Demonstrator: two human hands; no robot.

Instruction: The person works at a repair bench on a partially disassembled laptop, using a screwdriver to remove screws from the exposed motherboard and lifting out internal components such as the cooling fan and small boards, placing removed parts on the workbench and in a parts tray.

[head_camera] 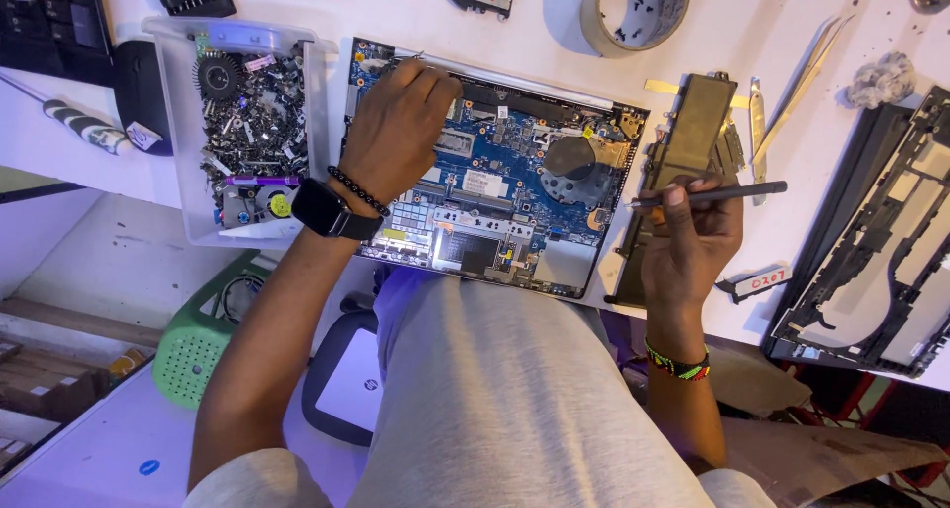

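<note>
My left hand pinches at the opened laptop's blue board (best worked gently), right fingers gripping a black tool.

An opened laptop lies on the white counter, its blue board bare. The left hand, with a black watch and bead band at the wrist, rests on the board's upper left part, fingers curled down near the top edge. The right hand holds a black tool level, just off the laptop's right edge, over a flat battery. Left of the laptop stands a clear tray full of screws and small parts. A tape roll, tweezers and a dark cover lie nearby.
</note>
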